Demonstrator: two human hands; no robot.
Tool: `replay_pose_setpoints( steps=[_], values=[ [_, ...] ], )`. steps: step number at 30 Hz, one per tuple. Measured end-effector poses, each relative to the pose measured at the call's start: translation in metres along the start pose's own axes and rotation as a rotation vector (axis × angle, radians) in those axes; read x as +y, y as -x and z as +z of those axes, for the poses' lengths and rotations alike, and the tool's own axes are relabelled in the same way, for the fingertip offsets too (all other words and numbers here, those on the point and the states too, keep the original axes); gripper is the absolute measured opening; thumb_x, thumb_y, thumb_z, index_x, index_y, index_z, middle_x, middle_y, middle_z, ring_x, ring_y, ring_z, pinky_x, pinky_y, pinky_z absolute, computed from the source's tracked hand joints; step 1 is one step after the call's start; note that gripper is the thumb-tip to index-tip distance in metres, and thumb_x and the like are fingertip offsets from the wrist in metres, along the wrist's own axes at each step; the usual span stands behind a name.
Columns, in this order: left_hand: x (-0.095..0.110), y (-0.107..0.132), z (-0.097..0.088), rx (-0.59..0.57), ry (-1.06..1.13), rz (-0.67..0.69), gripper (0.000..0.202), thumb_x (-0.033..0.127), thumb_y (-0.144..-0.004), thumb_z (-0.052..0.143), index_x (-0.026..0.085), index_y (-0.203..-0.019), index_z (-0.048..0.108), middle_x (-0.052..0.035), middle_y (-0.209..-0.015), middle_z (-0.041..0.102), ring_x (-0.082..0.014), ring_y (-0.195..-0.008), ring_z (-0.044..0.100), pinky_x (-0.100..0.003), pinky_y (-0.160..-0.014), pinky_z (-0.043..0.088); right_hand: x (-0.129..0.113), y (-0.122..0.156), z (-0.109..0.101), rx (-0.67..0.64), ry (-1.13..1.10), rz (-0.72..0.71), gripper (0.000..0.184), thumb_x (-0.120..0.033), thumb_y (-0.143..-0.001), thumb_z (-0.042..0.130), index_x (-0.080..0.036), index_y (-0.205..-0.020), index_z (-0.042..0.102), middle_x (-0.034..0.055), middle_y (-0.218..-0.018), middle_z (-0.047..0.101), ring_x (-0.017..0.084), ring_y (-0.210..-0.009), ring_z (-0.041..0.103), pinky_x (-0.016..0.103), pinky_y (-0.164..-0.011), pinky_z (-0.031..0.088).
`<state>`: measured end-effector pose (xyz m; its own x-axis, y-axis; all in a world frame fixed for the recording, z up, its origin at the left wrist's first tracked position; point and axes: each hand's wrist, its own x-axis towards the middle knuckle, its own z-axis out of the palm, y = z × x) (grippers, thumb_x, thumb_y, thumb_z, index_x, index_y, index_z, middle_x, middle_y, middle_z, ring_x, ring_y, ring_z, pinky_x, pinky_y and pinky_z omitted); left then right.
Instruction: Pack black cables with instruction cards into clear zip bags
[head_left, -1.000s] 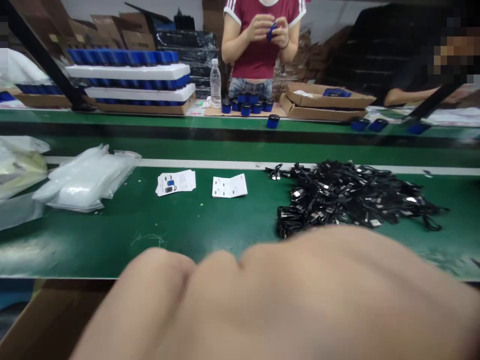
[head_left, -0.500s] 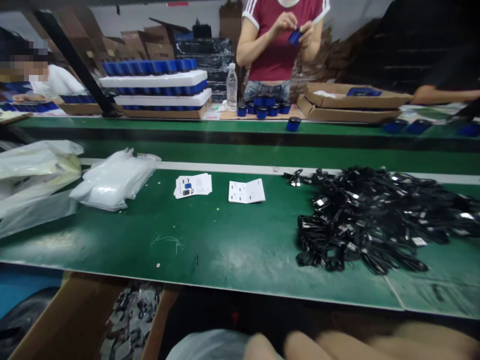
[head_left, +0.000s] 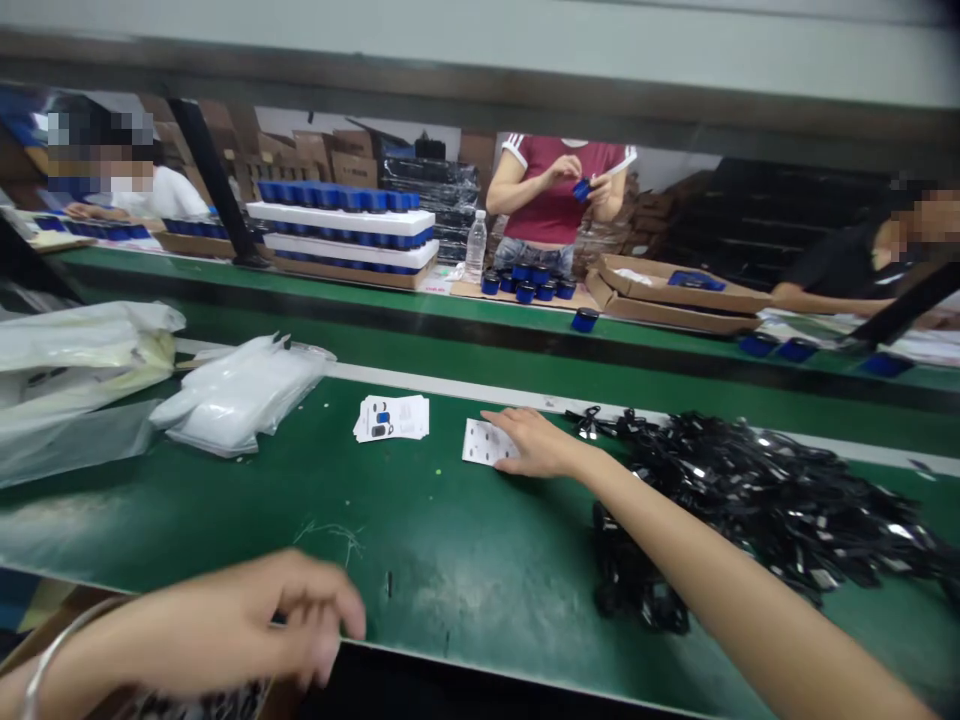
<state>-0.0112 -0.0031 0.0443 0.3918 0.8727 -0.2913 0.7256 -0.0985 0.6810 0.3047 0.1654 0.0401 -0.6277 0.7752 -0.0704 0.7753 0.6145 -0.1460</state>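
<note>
My right hand (head_left: 536, 443) reaches across the green table, fingers and thumb spread over the right part of a folded printed leaflet (head_left: 478, 443). The leaflet lies flat, and my palm hides its right side. To its left is a small stack of printed cards (head_left: 394, 418). Near the table's front edge, my left hand (head_left: 277, 620) hovers with loosely bent fingers, somewhat blurred and with nothing visible in it. Beyond my right forearm lies a heap of bundled black cables (head_left: 757, 500).
Clear plastic bags (head_left: 232, 400) lie at the left beside a larger open bag (head_left: 82, 350). Blue round units (head_left: 525, 285) and stacked trays (head_left: 345, 220) stand on the far bench, near a person in a red shirt (head_left: 551, 180). An overhead shelf (head_left: 480, 60) spans the top.
My right hand has moved from the bottom edge up to the leaflet. My left hand has come into view at lower left. The view has tilted upward, and a whitish plastic piece below is out of view.
</note>
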Motion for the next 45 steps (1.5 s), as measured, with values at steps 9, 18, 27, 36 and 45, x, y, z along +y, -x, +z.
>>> replay_pose_setpoints(
  steps=[9, 18, 27, 36, 45],
  values=[
    [-0.028, -0.149, -0.076, 0.307, -0.439, 0.182, 0.084, 0.054, -0.068, 0.064, 0.017, -0.137, 0.034, -0.0177, -0.146, 0.031, -0.0362, -0.133, 0.027, -0.054, -0.105, 0.021, -0.010, -0.007, -0.013, 0.127, 0.005, -0.029, 0.066, -0.037, -0.079, 0.062, -0.010, -0.134, 0.038, 0.0220, -0.128, 0.048, 0.032, -0.116, 0.047, 0.048, -0.095, 0.038],
    [-0.045, -0.165, -0.068, 0.291, -0.523, 0.225, 0.062, 0.059, -0.081, 0.045, 0.021, -0.131, 0.045, -0.0082, -0.144, 0.038, -0.0252, -0.133, 0.030, -0.040, -0.106, 0.028, -0.070, -0.100, -0.010, 0.011, 0.110, -0.269, 0.054, -0.031, -0.076, 0.069, -0.010, -0.122, 0.051, 0.0182, -0.122, 0.056, 0.029, -0.113, 0.051, 0.039, -0.093, 0.037],
    [-0.040, -0.166, -0.067, 0.259, -0.564, 0.185, 0.057, 0.053, -0.088, 0.034, 0.018, -0.132, 0.045, -0.0092, -0.144, 0.037, -0.0243, -0.134, 0.028, -0.040, -0.105, 0.030, -0.068, -0.127, -0.028, -0.182, 0.177, -0.262, 0.030, -0.037, -0.076, 0.066, -0.016, -0.098, 0.067, 0.0110, -0.090, 0.071, 0.026, -0.084, 0.064, 0.027, -0.064, 0.040],
    [-0.049, -0.165, -0.072, 0.242, -0.551, 0.234, 0.066, 0.059, -0.081, 0.044, 0.017, -0.131, 0.046, -0.0104, -0.145, 0.033, -0.0251, -0.134, 0.030, -0.039, -0.105, 0.030, -0.074, -0.122, -0.038, -0.257, 0.144, -0.307, 0.024, -0.022, -0.088, 0.048, -0.015, -0.100, 0.067, 0.0102, -0.088, 0.072, 0.021, -0.075, 0.063, 0.026, -0.059, 0.036],
    [-0.053, -0.166, -0.073, 0.249, -0.497, 0.249, 0.057, 0.055, -0.087, 0.036, 0.021, -0.132, 0.045, -0.0064, -0.146, 0.034, -0.0232, -0.135, 0.027, -0.039, -0.106, 0.029, -0.059, -0.129, -0.025, -0.194, 0.026, -0.285, 0.022, -0.031, -0.079, 0.064, -0.022, -0.099, 0.071, 0.0057, -0.089, 0.073, 0.022, -0.082, 0.064, 0.026, -0.067, 0.038]
  ],
)
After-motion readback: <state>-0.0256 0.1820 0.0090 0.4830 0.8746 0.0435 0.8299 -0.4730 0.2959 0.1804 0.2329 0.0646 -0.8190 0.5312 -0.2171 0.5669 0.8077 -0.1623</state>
